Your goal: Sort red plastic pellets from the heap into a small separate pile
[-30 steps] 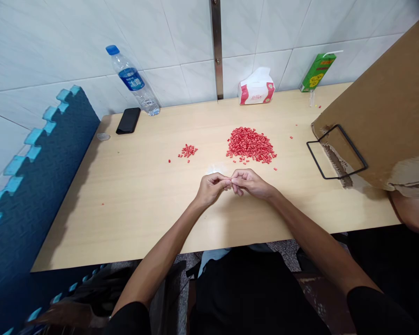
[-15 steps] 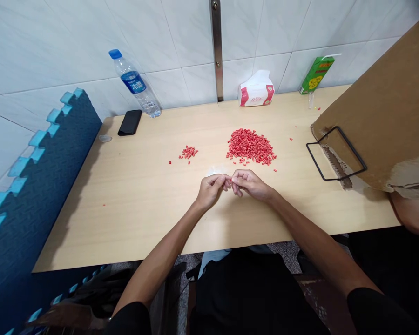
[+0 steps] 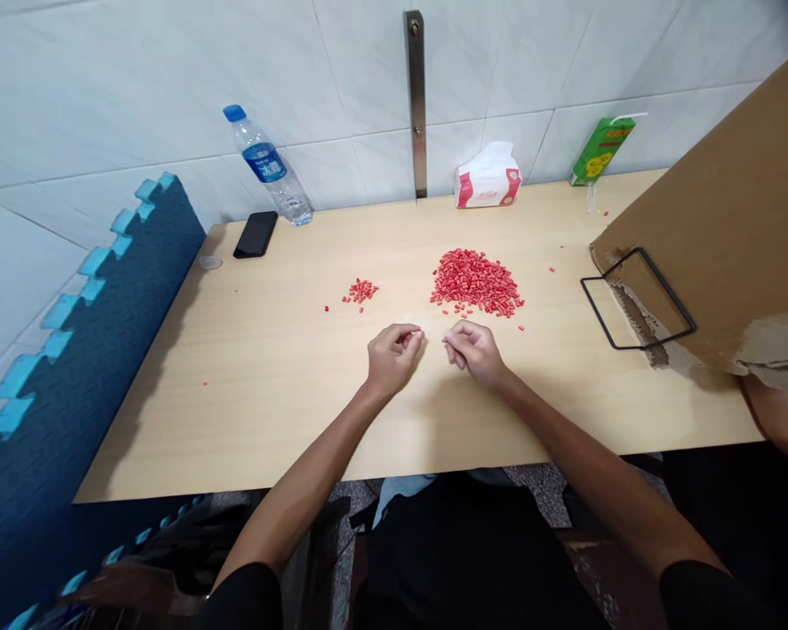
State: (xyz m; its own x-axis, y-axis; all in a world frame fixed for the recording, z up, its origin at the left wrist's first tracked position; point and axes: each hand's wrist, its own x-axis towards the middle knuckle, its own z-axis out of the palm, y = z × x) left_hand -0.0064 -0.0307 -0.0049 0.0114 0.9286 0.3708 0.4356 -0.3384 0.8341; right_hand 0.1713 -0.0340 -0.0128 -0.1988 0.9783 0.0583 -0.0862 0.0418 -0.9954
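Observation:
My left hand (image 3: 390, 357) is closed in a pinch above the table, with a trace of a small red piece (image 3: 418, 330) showing at the fingertips. A short gap to the right, my right hand (image 3: 478, 352) is pinched too; whatever its fingers may hold is too small to make out. Beyond the right hand lies a large heap of small red cylinder-like pieces (image 3: 476, 282). A much smaller group of the same pieces (image 3: 362, 290) lies beyond the left hand, with one single piece (image 3: 327, 308) off to its left.
Along the wall stand a water bottle (image 3: 267, 166), a tissue pack (image 3: 488, 184) and a green drink carton (image 3: 601, 153). A black phone (image 3: 256, 234) lies at the back left. Blue foam mat (image 3: 131, 289) borders the left; cardboard (image 3: 709, 245) and a black wire frame (image 3: 636, 297) are at right.
My hands were touching at the fingertips and are now apart, the left one shifted slightly left and the right one slightly right. The camera view has shifted a little.

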